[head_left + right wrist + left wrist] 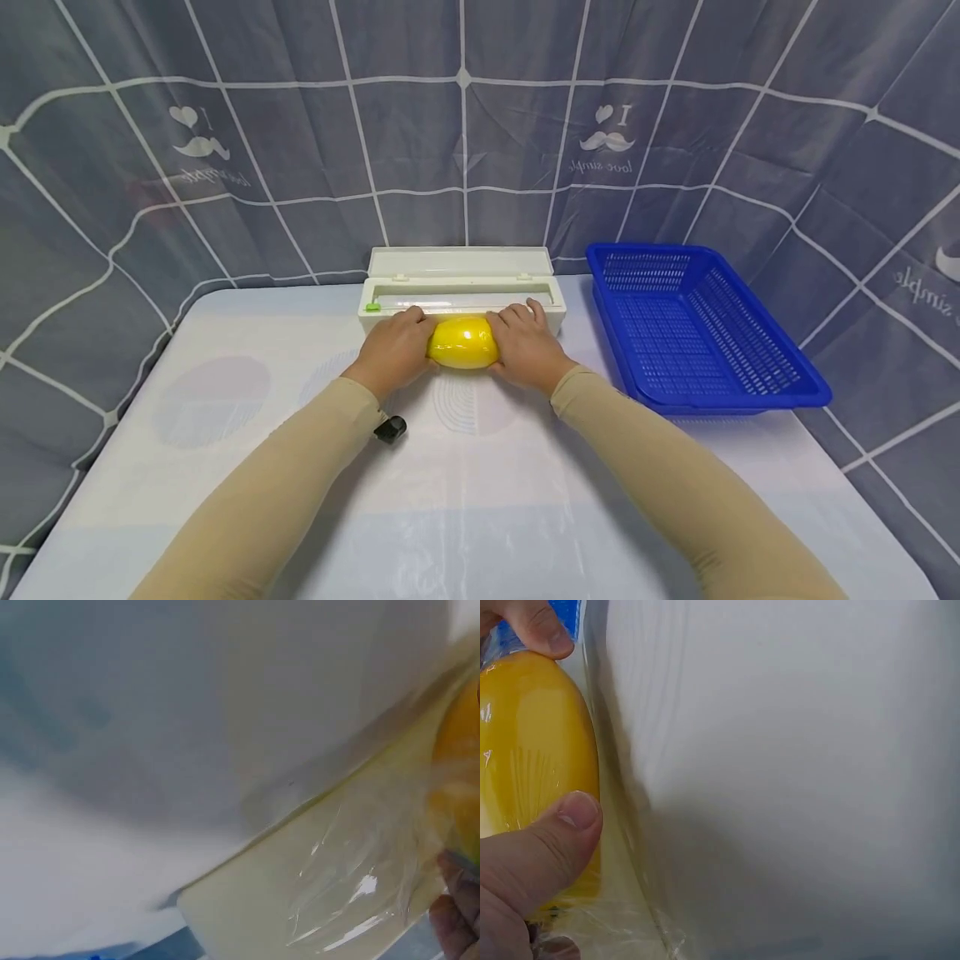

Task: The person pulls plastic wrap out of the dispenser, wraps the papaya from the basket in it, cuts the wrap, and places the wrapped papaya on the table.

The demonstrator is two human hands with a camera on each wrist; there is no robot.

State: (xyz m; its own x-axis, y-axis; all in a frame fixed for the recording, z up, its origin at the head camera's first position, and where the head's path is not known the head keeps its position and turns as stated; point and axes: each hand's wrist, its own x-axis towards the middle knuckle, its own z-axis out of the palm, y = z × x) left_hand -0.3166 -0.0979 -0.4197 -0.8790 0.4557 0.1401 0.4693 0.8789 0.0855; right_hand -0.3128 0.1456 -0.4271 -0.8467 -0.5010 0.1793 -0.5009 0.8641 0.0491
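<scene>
left hand (395, 347) and right hand (527, 344) grip the yellow fruit (462, 342) at nine and three o'clock, at six o'clock of the film dispenser (461, 285), where drawing the cling film (360, 892) evenly taut should limit wrinkles.

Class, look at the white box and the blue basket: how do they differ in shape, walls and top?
Shape: the white box is long and narrow; the blue basket is broad.
Walls: the white box's look solid, while the blue basket's are full of holes.
Top: the white box has a lid, tipped back; the blue basket shows none.
Shared: both stand open-topped on the table.
</scene>
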